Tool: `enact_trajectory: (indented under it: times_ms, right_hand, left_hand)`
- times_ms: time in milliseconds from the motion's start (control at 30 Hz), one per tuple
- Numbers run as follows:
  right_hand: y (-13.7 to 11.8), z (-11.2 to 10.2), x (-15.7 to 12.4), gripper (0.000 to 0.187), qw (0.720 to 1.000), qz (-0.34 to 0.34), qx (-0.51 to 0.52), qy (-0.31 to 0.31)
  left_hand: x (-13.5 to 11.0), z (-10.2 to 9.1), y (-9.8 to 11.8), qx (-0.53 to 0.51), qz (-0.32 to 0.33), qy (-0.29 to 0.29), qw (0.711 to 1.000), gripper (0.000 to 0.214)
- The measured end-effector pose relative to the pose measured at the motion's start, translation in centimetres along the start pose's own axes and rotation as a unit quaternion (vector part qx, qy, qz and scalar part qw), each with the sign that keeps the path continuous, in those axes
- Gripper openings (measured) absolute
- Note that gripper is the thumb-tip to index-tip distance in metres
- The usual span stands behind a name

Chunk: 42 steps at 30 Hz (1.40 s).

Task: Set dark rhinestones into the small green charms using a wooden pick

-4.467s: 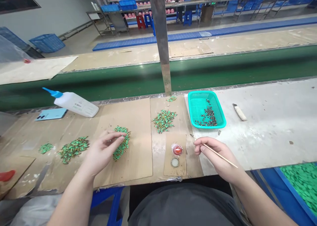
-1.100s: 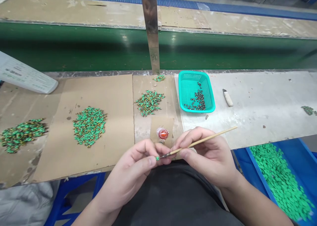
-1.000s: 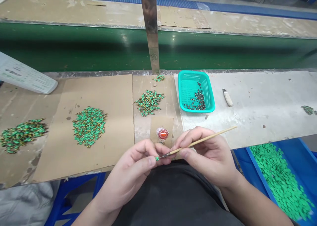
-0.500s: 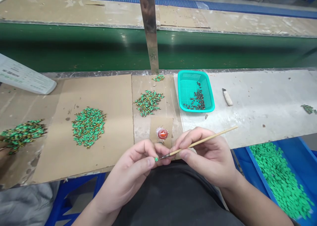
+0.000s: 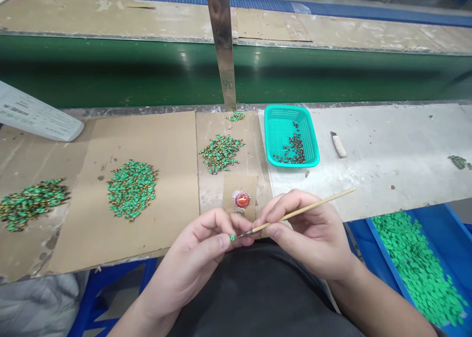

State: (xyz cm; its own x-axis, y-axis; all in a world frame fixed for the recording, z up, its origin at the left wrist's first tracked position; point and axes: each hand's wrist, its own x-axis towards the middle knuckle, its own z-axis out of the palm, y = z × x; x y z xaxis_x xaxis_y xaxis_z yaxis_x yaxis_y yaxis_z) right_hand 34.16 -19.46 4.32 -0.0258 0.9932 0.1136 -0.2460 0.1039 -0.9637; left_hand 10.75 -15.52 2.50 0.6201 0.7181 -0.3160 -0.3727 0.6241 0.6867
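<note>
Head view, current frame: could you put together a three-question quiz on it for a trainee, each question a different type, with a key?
1. Multiple choice: What does the right hand hold?
a) a white bottle
b) a thin wooden-handled tool
c) a red cabochon
2. True or false: The turquoise basket has small dark pieces in it.
3. Fill in: The ____ hand pinches a tiny green piece.

Key
1. b
2. True
3. left: the left hand has it at the fingertips.
</note>
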Motion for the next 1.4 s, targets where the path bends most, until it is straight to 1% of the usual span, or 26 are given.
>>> enact_trajectory:
  times_ms: [300,467,567,633,700,800,833,900,967,1033,1067,1133,1200,1233,1300,1400]
  right_hand:
    - [0.1,0.0,0.0,0.013,1.000,0.003,-0.002,0.002]
    - [0.2,0.1,0.0,0.012,1.000,0.014,0.021,0.006]
    - [0.1,0.0,0.3,0.011,0.999,-0.006,0.045,0.019]
    - [-0.1,-0.4,0.7,0.012,0.997,-0.025,0.050,0.045]
    - [-0.2,-1.4,1.2,0.013,0.995,-0.044,0.050,0.079]
    - [-0.4,-3.9,2.4,0.008,0.990,-0.081,0.025,0.114]
    - [-0.4,-5.0,3.0,0.010,0.987,-0.096,0.002,0.125]
    - [-0.5,-7.3,4.2,0.020,0.979,-0.117,-0.087,0.142]
    - [-0.4,-9.3,5.7,0.034,0.962,-0.108,-0.209,0.138]
    - [-0.1,-10.9,7.4,0.044,0.946,-0.079,-0.289,0.122]
    - [0.1,-11.4,8.3,0.044,0.938,-0.062,-0.324,0.107]
    - [0.6,-12.1,10.3,0.031,0.917,-0.026,-0.394,0.060]
    - [1.2,-12.4,12.3,0.014,0.885,0.013,-0.466,-0.004]
    - [1.4,-12.4,13.2,0.009,0.866,0.033,-0.497,-0.037]
    - [1.8,-12.3,14.9,0.009,0.829,0.072,-0.546,-0.099]
    - [2.1,-11.9,16.5,0.019,0.778,0.113,-0.594,-0.172]
  left_hand:
    - [0.1,0.2,0.1,-0.001,0.000,0.010,1.000,0.015]
    - [0.0,0.0,0.0,-0.006,-0.001,0.013,1.000,0.014]
    - [0.0,-0.4,-0.1,-0.002,-0.005,0.011,1.000,0.014]
    - [-0.1,-0.7,-0.2,0.006,-0.007,0.014,1.000,0.014]
    - [-0.1,-0.9,-0.1,0.014,-0.009,0.025,1.000,0.015]
    - [-0.1,-1.1,0.1,0.028,-0.007,0.082,0.996,0.022]
    - [-0.1,-1.1,0.2,0.035,-0.002,0.108,0.994,0.026]
    - [0.0,-1.2,0.5,0.053,0.011,0.157,0.986,0.035]
    - [0.2,-1.3,0.8,0.066,0.022,0.186,0.980,0.040]
    - [0.4,-1.3,1.1,0.068,0.027,0.197,0.978,0.042]
    - [0.5,-1.4,1.2,0.068,0.030,0.199,0.977,0.043]
    - [0.5,-1.4,1.3,0.070,0.032,0.199,0.977,0.043]
    - [0.5,-1.5,1.3,0.075,0.033,0.197,0.977,0.042]
    - [0.5,-1.6,1.2,0.077,0.035,0.195,0.977,0.042]
    - [0.5,-1.9,1.1,0.084,0.038,0.186,0.978,0.041]
    - [0.4,-2.5,1.0,0.093,0.044,0.172,0.980,0.039]
